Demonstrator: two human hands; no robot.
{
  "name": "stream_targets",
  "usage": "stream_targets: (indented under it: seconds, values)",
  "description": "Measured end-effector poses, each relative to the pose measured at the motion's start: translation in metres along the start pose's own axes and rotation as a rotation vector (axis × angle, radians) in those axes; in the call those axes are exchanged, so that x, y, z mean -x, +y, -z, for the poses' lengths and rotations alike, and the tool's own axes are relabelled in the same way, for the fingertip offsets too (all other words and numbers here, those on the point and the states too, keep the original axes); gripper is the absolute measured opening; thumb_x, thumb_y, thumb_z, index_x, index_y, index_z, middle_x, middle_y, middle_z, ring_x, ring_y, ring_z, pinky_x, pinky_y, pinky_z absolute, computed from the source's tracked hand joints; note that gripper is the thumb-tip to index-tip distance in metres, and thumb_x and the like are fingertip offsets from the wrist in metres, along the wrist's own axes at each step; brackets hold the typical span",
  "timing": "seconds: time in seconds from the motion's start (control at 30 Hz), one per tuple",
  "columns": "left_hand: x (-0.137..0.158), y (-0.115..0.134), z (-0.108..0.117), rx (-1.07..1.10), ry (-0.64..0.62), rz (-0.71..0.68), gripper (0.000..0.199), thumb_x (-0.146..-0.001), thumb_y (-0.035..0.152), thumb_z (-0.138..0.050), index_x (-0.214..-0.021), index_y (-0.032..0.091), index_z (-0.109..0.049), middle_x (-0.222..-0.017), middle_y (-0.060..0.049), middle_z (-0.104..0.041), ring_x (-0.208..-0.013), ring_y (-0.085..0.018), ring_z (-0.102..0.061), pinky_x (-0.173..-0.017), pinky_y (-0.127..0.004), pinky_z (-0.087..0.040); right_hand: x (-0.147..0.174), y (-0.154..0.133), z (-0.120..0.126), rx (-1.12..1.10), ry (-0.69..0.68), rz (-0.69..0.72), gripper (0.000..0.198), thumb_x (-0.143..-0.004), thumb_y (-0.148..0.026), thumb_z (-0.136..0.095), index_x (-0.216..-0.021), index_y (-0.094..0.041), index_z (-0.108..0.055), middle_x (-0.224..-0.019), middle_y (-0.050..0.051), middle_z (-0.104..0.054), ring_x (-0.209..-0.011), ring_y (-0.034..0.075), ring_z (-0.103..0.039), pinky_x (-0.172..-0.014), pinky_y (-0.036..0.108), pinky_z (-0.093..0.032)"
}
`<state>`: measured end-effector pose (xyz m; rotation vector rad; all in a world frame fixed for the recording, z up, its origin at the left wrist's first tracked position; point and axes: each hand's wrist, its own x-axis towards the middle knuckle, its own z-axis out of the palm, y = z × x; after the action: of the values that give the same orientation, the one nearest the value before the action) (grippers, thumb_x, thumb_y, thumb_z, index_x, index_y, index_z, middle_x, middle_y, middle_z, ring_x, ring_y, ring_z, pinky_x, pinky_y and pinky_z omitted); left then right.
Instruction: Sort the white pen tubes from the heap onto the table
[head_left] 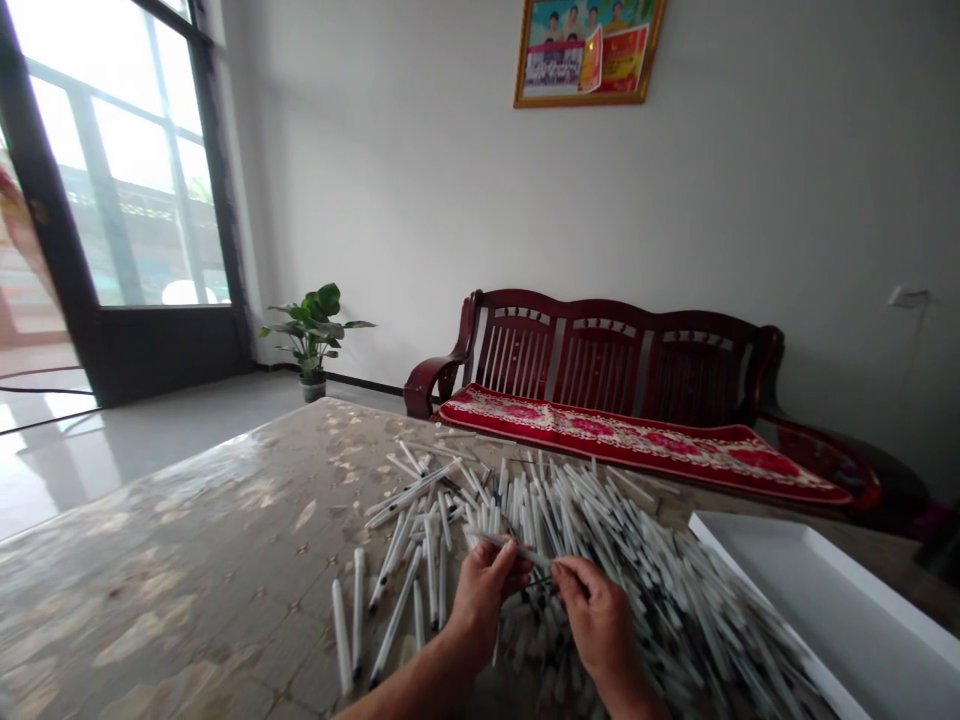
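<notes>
A large heap of whitish translucent pens [592,510] with dark ends is spread over the table, right in front of me. Above the heap, my left hand [484,585] pinches one pen [534,557] between thumb and fingers. My right hand [596,610] has its fingertips closed at the right end of that same pen, which lies nearly level between the two hands. A thin dark piece shows just below it, too small to make out. Several pens [390,610] lie apart from the heap, left of my left hand.
The table has a patterned, shiny cover [225,580]. To the right of the pens is a shallow white box [825,590]. Beyond the table stand a dark red wooden bench [600,350] with a red floral cover [637,440] and a potted plant [313,330]. A glazed door [150,200] is at left.
</notes>
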<state>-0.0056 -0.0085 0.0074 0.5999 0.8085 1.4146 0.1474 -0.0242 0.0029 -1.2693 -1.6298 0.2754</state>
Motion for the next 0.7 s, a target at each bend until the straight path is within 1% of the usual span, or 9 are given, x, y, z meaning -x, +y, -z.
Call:
stream_targets:
  seconds: [0.13,0.2,0.23,0.3,0.4,0.47,0.57,0.63,0.7]
  values:
    - [0.0013,0.0012,-0.0016,0.02,0.009,0.001,0.05,-0.047,0.048,-0.089,-0.073,0.014,-0.062,-0.063,0.001,-0.067,-0.06,-0.012,-0.064,-0.056,-0.021,-0.051,-0.0009,0.0008,0.0014,-0.014,0.015,0.04,0.039,-0.089,-0.054,-0.052,-0.087,-0.022,-0.074,-0.081,0.006,-0.076,-0.072,0.018,-0.071,-0.068,0.021,-0.053]
    - [0.0012,0.0023,-0.0021,0.026,0.007,0.008,0.051,-0.046,0.05,-0.089,-0.07,0.014,-0.062,-0.062,0.0,-0.067,-0.058,-0.012,-0.064,-0.056,-0.021,-0.051,-0.0006,0.0002,0.0011,-0.031,0.016,0.011,0.038,-0.086,-0.055,-0.055,-0.089,-0.022,-0.074,-0.084,0.006,-0.076,-0.076,0.02,-0.071,-0.071,0.022,-0.054]
    - [0.0012,0.0027,-0.0022,0.029,0.005,0.01,0.051,-0.046,0.05,-0.089,-0.069,0.014,-0.062,-0.061,-0.001,-0.068,-0.058,-0.011,-0.064,-0.056,-0.021,-0.052,-0.0001,-0.0001,0.0008,-0.047,0.005,-0.024,0.039,-0.086,-0.056,-0.055,-0.091,-0.022,-0.074,-0.085,0.006,-0.076,-0.076,0.02,-0.071,-0.07,0.022,-0.054]
    - [0.0013,0.0031,-0.0021,0.034,0.004,0.006,0.052,-0.046,0.05,-0.09,-0.07,0.014,-0.062,-0.062,-0.001,-0.068,-0.057,-0.011,-0.064,-0.056,-0.021,-0.052,0.001,-0.0004,-0.0002,-0.074,-0.037,-0.114,0.045,-0.088,-0.059,-0.05,-0.093,-0.021,-0.074,-0.079,0.006,-0.075,-0.069,0.019,-0.07,-0.062,0.022,-0.054]
    - [0.0015,0.0022,-0.0013,0.039,0.004,-0.004,0.052,-0.046,0.048,-0.09,-0.073,0.014,-0.062,-0.064,-0.001,-0.069,-0.059,-0.012,-0.065,-0.056,-0.021,-0.052,0.0022,0.0002,-0.0023,-0.079,-0.092,-0.199,0.057,-0.091,-0.065,-0.039,-0.083,-0.02,-0.074,-0.063,0.005,-0.07,-0.055,0.018,-0.065,-0.05,0.023,-0.05]
    - [0.0011,0.0012,-0.0004,0.039,0.005,-0.008,0.051,-0.046,0.048,-0.09,-0.074,0.014,-0.063,-0.065,0.0,-0.069,-0.06,-0.012,-0.065,-0.056,-0.021,-0.052,0.0017,0.0002,-0.0031,-0.07,-0.084,-0.186,0.058,-0.089,-0.066,-0.041,-0.078,-0.02,-0.074,-0.06,0.005,-0.069,-0.054,0.018,-0.064,-0.05,0.024,-0.049]
    - [0.0,0.0003,0.0005,0.039,0.011,-0.009,0.052,-0.046,0.047,-0.09,-0.073,0.014,-0.062,-0.065,-0.001,-0.07,-0.059,-0.012,-0.065,-0.056,-0.021,-0.052,-0.0002,-0.0018,-0.0024,-0.079,-0.034,-0.113,0.048,-0.086,-0.063,-0.05,-0.086,-0.021,-0.075,-0.078,0.008,-0.075,-0.07,0.021,-0.069,-0.065,0.025,-0.053]
    - [-0.0004,0.0004,0.0006,0.042,0.014,-0.008,0.052,-0.045,0.048,-0.09,-0.073,0.015,-0.061,-0.065,-0.001,-0.07,-0.059,-0.012,-0.066,-0.056,-0.021,-0.052,-0.0008,-0.0036,-0.0013,-0.092,-0.016,-0.098,0.044,-0.084,-0.06,-0.055,-0.09,-0.021,-0.074,-0.087,0.008,-0.075,-0.078,0.022,-0.07,-0.071,0.025,-0.054]
    - [0.0001,0.0009,0.0003,0.042,0.012,-0.012,0.052,-0.046,0.048,-0.09,-0.074,0.015,-0.061,-0.066,-0.001,-0.071,-0.06,-0.013,-0.066,-0.057,-0.022,-0.052,-0.0005,-0.0041,-0.0006,-0.101,-0.033,-0.139,0.044,-0.085,-0.059,-0.053,-0.093,-0.021,-0.073,-0.081,0.007,-0.074,-0.073,0.021,-0.069,-0.066,0.025,-0.054]
